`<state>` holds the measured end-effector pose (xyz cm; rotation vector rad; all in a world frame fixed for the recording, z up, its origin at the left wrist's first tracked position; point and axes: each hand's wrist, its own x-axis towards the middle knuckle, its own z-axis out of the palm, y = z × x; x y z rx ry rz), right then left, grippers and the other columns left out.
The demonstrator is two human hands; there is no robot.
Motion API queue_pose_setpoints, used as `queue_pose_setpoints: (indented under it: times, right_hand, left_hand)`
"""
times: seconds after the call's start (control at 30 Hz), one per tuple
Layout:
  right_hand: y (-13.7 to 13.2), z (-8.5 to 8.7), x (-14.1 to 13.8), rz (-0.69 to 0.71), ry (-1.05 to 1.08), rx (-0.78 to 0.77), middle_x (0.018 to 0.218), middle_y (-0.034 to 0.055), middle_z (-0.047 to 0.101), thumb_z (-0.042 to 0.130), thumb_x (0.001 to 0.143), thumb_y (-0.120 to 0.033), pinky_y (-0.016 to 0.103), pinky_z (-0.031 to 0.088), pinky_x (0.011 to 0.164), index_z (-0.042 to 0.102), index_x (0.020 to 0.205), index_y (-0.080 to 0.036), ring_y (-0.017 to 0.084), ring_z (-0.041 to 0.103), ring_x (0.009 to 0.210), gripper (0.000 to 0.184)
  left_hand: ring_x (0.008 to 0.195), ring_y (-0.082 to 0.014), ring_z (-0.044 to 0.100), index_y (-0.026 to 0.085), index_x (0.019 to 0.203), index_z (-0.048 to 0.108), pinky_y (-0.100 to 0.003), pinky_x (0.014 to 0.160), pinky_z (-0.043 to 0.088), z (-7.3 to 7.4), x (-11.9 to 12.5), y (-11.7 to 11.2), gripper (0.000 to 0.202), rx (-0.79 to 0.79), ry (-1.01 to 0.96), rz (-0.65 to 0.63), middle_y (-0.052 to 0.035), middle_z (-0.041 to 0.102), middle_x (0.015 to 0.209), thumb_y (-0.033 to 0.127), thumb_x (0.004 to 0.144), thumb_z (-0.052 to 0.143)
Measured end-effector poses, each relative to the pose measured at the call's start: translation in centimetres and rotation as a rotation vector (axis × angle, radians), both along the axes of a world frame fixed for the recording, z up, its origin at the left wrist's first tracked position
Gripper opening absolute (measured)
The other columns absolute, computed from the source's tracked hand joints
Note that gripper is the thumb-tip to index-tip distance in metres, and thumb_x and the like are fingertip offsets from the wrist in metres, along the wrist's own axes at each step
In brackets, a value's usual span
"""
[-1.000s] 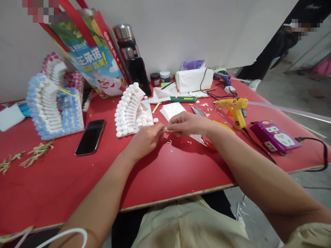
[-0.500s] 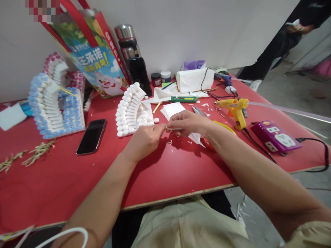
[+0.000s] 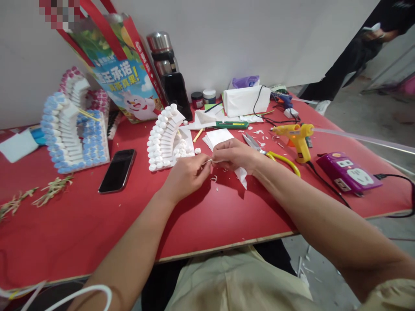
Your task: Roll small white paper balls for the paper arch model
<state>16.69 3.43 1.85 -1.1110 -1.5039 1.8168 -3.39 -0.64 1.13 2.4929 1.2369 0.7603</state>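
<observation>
Above the red table, my left hand (image 3: 189, 175) and my right hand (image 3: 235, 155) meet with fingertips pinched on a thin whitish strip (image 3: 210, 161). It looks like twisted paper, and most of it is hidden in my fingers. Behind my left hand stands a fan-shaped white model (image 3: 164, 140) edged with small white rolled pieces; one loose white roll (image 3: 197, 150) lies by it. White paper sheets (image 3: 218, 137) lie just beyond my right hand. Scissors (image 3: 283, 160) with yellow handles rest beside my right wrist.
A yellow glue gun (image 3: 298, 137) and purple power strip (image 3: 350, 172) sit right, with cables. A green utility knife (image 3: 231, 125) lies behind the papers. Left are a phone (image 3: 117, 171), blue-and-white model (image 3: 65, 134), bag (image 3: 129, 82) and flask (image 3: 161, 49). A person stands back right.
My left fingers have shifted along the strip, and a bit more of it shows between my hands. More of the scissors is visible. The view has moved slightly.
</observation>
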Motion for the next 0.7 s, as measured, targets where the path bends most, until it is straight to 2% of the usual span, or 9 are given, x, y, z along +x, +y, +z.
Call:
queue_pose_setpoints:
  times: [0.07, 0.13, 0.2, 0.27, 0.37, 0.47, 0.6, 0.7]
  right_hand:
    - [-0.1, 0.1, 0.1, 0.038, -0.029, 0.143, 0.047, -0.0045, 0.049, 0.068, 0.079, -0.022, 0.024, 0.026, 0.043, 0.06, 0.066, -0.018, 0.008, 0.039, 0.043, 0.016]
    - [-0.2, 0.3, 0.2, 0.08, -0.084, 0.307, 0.052, -0.0032, 0.054, 0.066, 0.084, -0.025, 0.025, 0.033, 0.049, 0.065, 0.072, -0.017, 0.009, 0.046, 0.048, 0.015]
    - [-0.3, 0.4, 0.3, 0.097, -0.163, 0.472, 0.056, -0.0027, 0.055, 0.062, 0.087, -0.026, 0.025, 0.036, 0.054, 0.067, 0.076, -0.016, 0.01, 0.048, 0.052, 0.016]
    - [-0.5, 0.5, 0.4, 0.092, -0.244, 0.631, 0.059, -0.002, 0.057, 0.06, 0.089, -0.025, 0.026, 0.036, 0.058, 0.069, 0.079, -0.015, 0.01, 0.048, 0.056, 0.017]
    - [-0.6, 0.4, 0.4, 0.101, -0.314, 0.813, 0.067, -0.0001, 0.062, 0.059, 0.092, -0.025, 0.026, 0.037, 0.063, 0.071, 0.083, -0.014, 0.011, 0.049, 0.061, 0.018]
    - [-0.6, 0.2, 0.4, 0.131, -0.331, 0.891, 0.071, 0.0014, 0.066, 0.057, 0.094, -0.024, 0.026, 0.037, 0.065, 0.071, 0.085, -0.014, 0.012, 0.052, 0.064, 0.019]
    - [-0.5, 0.0, 0.3, 0.127, -0.325, 0.902, 0.067, -0.0004, 0.061, 0.056, 0.094, -0.024, 0.026, 0.036, 0.064, 0.068, 0.081, -0.015, 0.011, 0.048, 0.062, 0.02]
    - [-0.6, 0.2, 0.4, 0.122, -0.305, 0.832, 0.065, -0.0018, 0.057, 0.056, 0.094, -0.025, 0.026, 0.035, 0.061, 0.068, 0.081, -0.015, 0.011, 0.046, 0.061, 0.02]
  left_hand:
    - [0.049, -0.0116, 0.055, 0.018, 0.087, 0.06, -0.026, 0.05, 0.04, 0.4, 0.0, 0.1, 0.024, -0.398, -0.257, 0.055, -0.003, 0.07, 0.074, 0.038, 0.099, 0.052]
    - [0.041, -0.0113, 0.055, 0.019, 0.095, 0.057, -0.024, 0.039, 0.03, 0.5, -0.2, 0.4, 0.026, -0.772, -0.495, 0.034, -0.0063, 0.075, 0.082, 0.043, 0.1, 0.048]
    - [0.036, -0.0119, 0.054, 0.018, 0.091, 0.057, -0.023, 0.033, 0.016, 0.5, -0.5, 0.8, 0.035, -1.038, -0.609, -0.01, -0.0099, 0.075, 0.078, 0.046, 0.101, 0.039]
    - [0.032, -0.0113, 0.051, 0.017, 0.083, 0.056, -0.023, 0.032, 0.011, 0.4, -0.7, 1.1, 0.039, -1.182, -0.671, -0.019, -0.0117, 0.074, 0.07, 0.047, 0.1, 0.038]
    - [0.03, -0.0094, 0.049, 0.016, 0.08, 0.055, -0.021, 0.031, 0.013, 0.6, -0.7, 1.1, 0.035, -1.218, -0.729, -0.015, -0.0116, 0.074, 0.067, 0.043, 0.1, 0.045]
    - [0.03, -0.0083, 0.049, 0.016, 0.083, 0.055, -0.02, 0.032, 0.016, 0.8, -0.7, 0.8, 0.03, -1.216, -0.706, -0.046, -0.0109, 0.075, 0.068, 0.043, 0.098, 0.056]
    - [0.029, -0.0063, 0.045, 0.017, 0.082, 0.053, -0.018, 0.033, 0.023, 0.8, -0.8, 0.7, 0.031, -1.194, -0.665, -0.087, -0.0069, 0.073, 0.063, 0.043, 0.098, 0.06]
    - [0.029, -0.0047, 0.041, 0.018, 0.08, 0.052, -0.018, 0.035, 0.024, 0.8, -0.8, 0.6, 0.031, -1.112, -0.654, -0.119, -0.0033, 0.069, 0.059, 0.041, 0.099, 0.057]
